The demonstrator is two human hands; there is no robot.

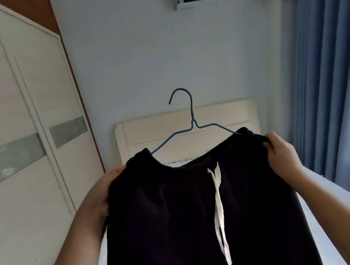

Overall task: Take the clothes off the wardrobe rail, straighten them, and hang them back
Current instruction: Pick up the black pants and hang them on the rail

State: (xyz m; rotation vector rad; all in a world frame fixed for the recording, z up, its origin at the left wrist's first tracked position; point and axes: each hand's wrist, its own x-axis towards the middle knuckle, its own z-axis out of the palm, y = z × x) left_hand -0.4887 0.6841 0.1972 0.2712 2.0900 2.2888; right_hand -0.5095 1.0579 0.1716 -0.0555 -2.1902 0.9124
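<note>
Two hands hold black drawstring pants (181, 224) on blue wire hanger (192, 117): R hand (282, 155) fingers pinch waistband; L hand (102, 194) fingers hidden, prob. gripping.

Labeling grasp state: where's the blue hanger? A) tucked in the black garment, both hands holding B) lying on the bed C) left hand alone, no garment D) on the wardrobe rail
A: the blue hanger runs its arms into the waistband of the black garment, which the left hand and right hand grip at its two ends.
</note>
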